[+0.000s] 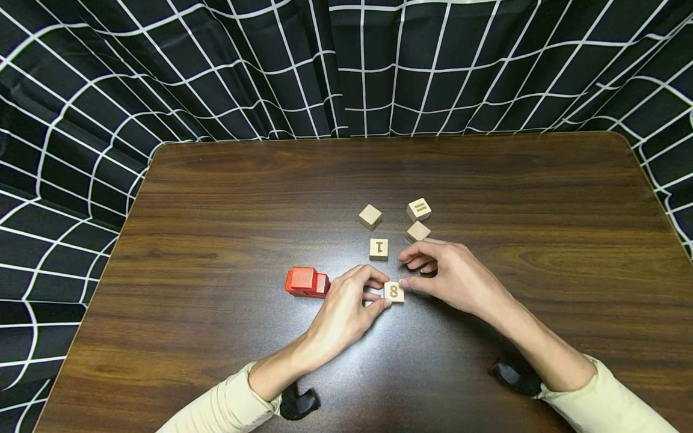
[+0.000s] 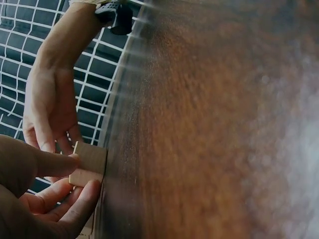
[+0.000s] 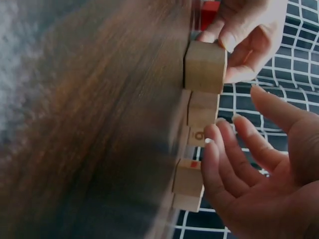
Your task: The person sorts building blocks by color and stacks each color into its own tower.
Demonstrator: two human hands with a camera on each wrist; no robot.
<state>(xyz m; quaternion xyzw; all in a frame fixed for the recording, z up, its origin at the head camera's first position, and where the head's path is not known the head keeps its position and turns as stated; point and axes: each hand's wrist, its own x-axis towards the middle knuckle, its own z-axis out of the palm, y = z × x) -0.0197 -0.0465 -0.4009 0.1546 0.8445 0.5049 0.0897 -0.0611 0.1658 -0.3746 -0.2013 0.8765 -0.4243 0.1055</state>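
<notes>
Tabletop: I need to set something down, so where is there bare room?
Free: the tabletop between its left edge and the red object; the far strip between curtain and four loose blocks; the stretch from right hand to right edge. Crowded: the centre, where the left hand holds the "8" block beside the right hand, those blocks just beyond.

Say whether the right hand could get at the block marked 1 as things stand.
Probably yes: the right hand holds nothing, and no object shows between it and the block marked 1.
</notes>
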